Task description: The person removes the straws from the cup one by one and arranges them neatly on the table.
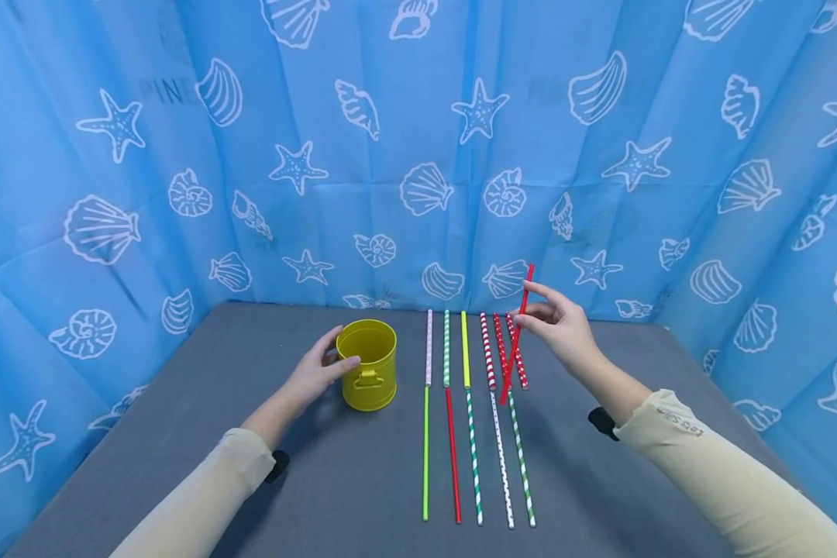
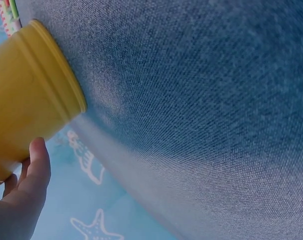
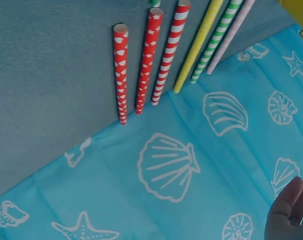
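My left hand (image 1: 314,373) grips the side of a yellow metal bucket (image 1: 370,391), thumb near its front rim. The bucket is upright, its mouth facing up, with a small handle on its side. In the left wrist view, fingers lie along the bucket wall (image 2: 34,90). My right hand (image 1: 561,325) pinches a plain red paper straw (image 1: 517,335) near its upper part, holding it tilted above the back row of straws. The right wrist view shows only part of that hand (image 3: 286,210); the held straw is out of sight there.
Patterned straws lie in two rows on the grey table (image 1: 286,496). The back row includes a yellow straw (image 1: 465,349) and a red-and-white striped one (image 1: 487,350). The front row includes a lime green straw (image 1: 425,457) and another red one (image 1: 454,457). A blue curtain (image 1: 390,155) hangs behind.
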Motion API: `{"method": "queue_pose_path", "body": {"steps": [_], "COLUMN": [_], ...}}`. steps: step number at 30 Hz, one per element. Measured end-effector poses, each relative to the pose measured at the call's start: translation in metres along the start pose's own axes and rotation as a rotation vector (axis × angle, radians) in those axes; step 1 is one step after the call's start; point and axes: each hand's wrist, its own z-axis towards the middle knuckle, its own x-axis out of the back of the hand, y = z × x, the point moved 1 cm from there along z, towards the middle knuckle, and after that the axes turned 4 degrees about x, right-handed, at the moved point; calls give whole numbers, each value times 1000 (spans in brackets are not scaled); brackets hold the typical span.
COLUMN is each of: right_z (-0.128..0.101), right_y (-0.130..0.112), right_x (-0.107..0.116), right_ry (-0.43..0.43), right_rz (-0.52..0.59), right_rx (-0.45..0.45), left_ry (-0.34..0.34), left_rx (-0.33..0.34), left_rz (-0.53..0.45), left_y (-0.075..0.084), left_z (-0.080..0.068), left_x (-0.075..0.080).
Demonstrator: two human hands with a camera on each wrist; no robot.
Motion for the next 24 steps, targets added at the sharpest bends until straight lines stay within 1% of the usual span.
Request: {"method": "queue_pose_path", "body": {"steps": [4,7,12,18,24], "right_z": [-4,-7,-13,-20,-27], "right_y": [4,7,13,19,26], "right_x": [2,3,4,6,10], "right_ry": [0,-18,-55,-81,-134], "right_rz": [-34,-62,-72,-132,-100], "right_rx": [-25,-60,-110,-134,-122], "left_ry": [-6,-6,1,-2,0], "left_rx": [-1,-1,5,6,2], "left_rz": [-7,-7,-12,-12,-6], "left_y": [-1,-1,-1,0,0], "left_z": [0,0,-1,-2,-2], "left_x": [0,-1,0,-1,0]}}
